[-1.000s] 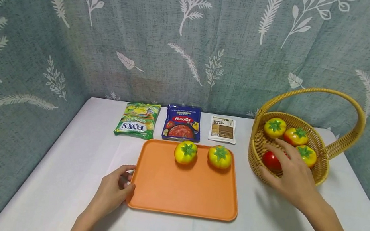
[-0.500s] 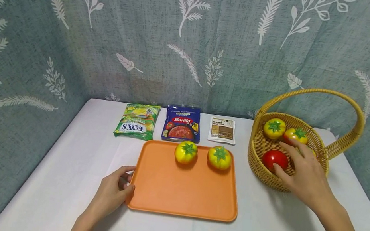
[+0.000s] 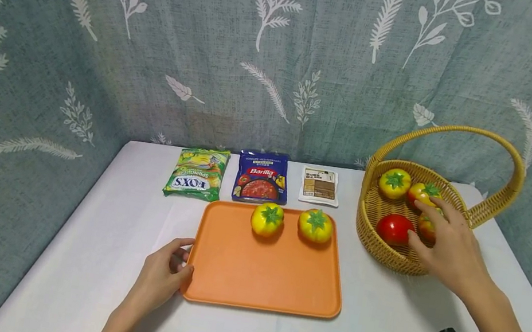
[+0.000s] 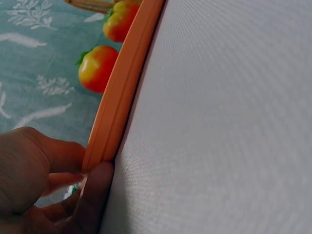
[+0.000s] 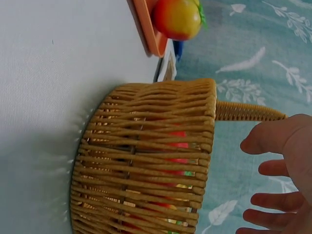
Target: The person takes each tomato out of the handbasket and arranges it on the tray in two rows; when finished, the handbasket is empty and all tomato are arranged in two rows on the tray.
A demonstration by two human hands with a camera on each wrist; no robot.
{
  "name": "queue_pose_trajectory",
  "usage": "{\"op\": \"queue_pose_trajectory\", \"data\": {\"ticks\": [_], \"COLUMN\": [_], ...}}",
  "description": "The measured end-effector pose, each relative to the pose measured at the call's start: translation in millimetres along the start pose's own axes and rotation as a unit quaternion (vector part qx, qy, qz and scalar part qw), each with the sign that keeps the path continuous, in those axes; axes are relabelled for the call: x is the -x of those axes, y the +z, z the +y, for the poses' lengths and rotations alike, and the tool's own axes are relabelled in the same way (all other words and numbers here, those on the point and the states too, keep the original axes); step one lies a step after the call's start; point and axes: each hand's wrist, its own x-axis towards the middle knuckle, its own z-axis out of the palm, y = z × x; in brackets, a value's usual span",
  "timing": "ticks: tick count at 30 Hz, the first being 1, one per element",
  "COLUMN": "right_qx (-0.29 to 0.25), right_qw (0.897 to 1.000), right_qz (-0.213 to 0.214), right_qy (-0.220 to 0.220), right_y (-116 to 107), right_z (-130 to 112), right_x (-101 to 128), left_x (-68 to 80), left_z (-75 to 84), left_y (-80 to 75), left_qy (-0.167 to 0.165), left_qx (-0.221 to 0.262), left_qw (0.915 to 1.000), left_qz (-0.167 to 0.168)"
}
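A tomato lay in the basket at the table's right, just beside a red tomato, with two more behind them. The right hand reached into the basket, fingers spread and loosely bent around that tomato; whether they actually gripped it could not be told. The left hand held the near left corner of the orange tray, thumb pressed against its rim. Two yellow tomatoes sat at the tray's far edge, with three packets behind.
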Motion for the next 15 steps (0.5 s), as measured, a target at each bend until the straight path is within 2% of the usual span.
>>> {"op": "queue_pose_trajectory", "data": {"ticks": [15], "right_qx": [0.013], "right_qw": [0.999], "right_qz": [-0.032], "right_qy": [0.031], "right_y": [0], "right_z": [21], "right_x": [0], "left_x": [-0.2], "left_z": [0.1], "left_y": [-0.2], "left_qy": [0.005], "left_qx": [0.001], "left_qw": [1.0000], "left_qz": [0.002]}}
